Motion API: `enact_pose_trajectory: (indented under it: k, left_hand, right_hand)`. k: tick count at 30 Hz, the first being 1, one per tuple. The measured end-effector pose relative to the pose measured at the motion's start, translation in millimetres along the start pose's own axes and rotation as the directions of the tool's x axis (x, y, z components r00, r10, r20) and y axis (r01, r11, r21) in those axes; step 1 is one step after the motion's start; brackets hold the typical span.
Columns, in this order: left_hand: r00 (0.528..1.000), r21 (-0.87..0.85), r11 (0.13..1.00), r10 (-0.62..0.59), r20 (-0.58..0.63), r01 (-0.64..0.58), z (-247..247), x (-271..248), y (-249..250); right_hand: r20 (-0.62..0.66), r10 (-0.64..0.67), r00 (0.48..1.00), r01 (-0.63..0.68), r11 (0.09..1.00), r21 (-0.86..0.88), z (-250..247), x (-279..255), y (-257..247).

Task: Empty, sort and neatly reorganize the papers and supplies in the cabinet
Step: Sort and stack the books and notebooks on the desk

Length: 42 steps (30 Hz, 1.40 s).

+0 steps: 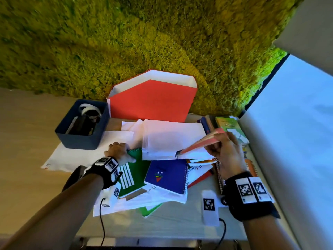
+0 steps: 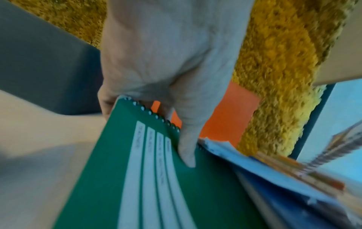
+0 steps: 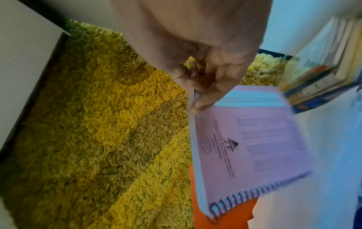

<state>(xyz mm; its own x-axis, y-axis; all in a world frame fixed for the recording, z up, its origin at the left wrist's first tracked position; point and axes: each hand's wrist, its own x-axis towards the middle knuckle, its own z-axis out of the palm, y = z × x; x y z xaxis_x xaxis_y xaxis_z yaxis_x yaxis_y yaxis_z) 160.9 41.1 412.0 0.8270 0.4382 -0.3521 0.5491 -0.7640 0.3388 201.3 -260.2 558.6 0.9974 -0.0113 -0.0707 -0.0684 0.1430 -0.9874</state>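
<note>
My left hand (image 1: pixel 118 150) grips the green spiral notebook's (image 2: pixel 149 178) coil edge, thumb on its cover; my right hand (image 1: pixel 224 154) pinches a pink spiral notebook (image 3: pixel 252 147), raised and tilted.

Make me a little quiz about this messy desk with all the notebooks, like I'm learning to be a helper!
1. True or false: the left hand grips the green notebook at its spiral edge.
2. Which notebook does the right hand lift off the pile? A) the blue notebook B) the pink notebook C) a black one
3. Fill in: the big red envelope leans against the ___ wall.

Key: 1 true; 2 B; 3 mossy.
</note>
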Motion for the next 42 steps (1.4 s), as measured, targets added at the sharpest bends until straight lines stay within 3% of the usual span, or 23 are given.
enact_pose_trajectory:
  k: [4,10,12,15,18,20,23,26,28,30,34,37,40,42]
  left_hand:
    - [0.998,0.057,0.996,0.066,-0.017,-0.065,-29.1,-4.6,12.9]
    - [0.966,0.178,0.976,0.161,-0.201,-0.126,-99.6,-48.1,45.2]
    - [0.926,0.200,0.966,0.222,-0.305,-0.165,-118.7,-69.8,58.6]
    - [0.831,0.159,0.955,0.297,-0.471,-0.251,-136.1,-96.0,74.8]
    - [0.747,0.064,0.932,0.327,-0.579,-0.358,-138.5,-110.4,92.6]
    - [0.725,-0.067,0.900,0.301,-0.619,-0.431,-134.7,-118.6,109.5]
    - [0.803,-0.444,0.727,0.246,-0.543,-0.524,-113.7,-120.6,137.5]
    - [0.902,-0.785,0.445,0.191,-0.387,-0.431,-75.1,-116.7,172.0]
    - [0.939,-0.872,0.350,0.136,-0.315,-0.343,-50.0,-116.5,188.3]
    - [0.962,-0.908,0.317,0.090,-0.259,-0.274,-22.7,-115.7,206.6]
    - [0.982,-0.937,0.295,0.065,-0.176,-0.187,25.7,-118.5,233.3]
    - [0.992,-0.943,0.307,0.033,-0.122,-0.126,46.9,-122.1,247.7]
    - [0.995,-0.955,0.279,0.038,-0.089,-0.096,60.0,-126.1,258.1]
    - [0.996,-0.959,0.267,0.046,-0.082,-0.092,66.1,-130.0,264.6]
  right_hand:
    - [-0.056,-0.125,0.991,0.117,0.985,-0.123,-9.5,1.7,6.4]
    - [-0.192,-0.347,0.918,0.273,0.904,-0.330,-32.6,12.1,5.0]
    - [-0.246,-0.368,0.897,0.287,0.907,-0.309,-39.1,12.4,6.6]
    - [-0.323,-0.355,0.878,0.268,0.921,-0.282,-50.9,8.6,12.5]
    - [-0.405,-0.321,0.856,0.241,0.941,-0.237,-72.4,3.4,18.9]
    - [-0.445,-0.295,0.845,0.225,0.953,-0.204,-87.4,-0.3,15.7]
    - [-0.535,-0.140,0.833,0.139,0.989,-0.043,-112.3,3.9,18.3]
    - [-0.507,0.047,0.861,-0.011,0.997,0.072,-157.6,23.8,41.6]
    - [-0.427,0.164,0.889,-0.128,0.986,0.111,-170.0,13.6,40.2]
    - [-0.402,0.249,0.881,-0.238,0.968,0.079,-182.7,-1.5,45.4]
    - [-0.505,0.212,0.837,-0.339,0.925,-0.173,-234.1,1.0,126.0]
    - [-0.456,0.155,0.876,-0.345,0.863,-0.369,-294.4,35.4,203.0]
    - [-0.388,0.057,0.920,-0.272,0.806,-0.526,-268.2,20.5,146.3]
    - [-0.394,0.029,0.919,-0.277,0.758,-0.590,-256.1,18.9,111.5]
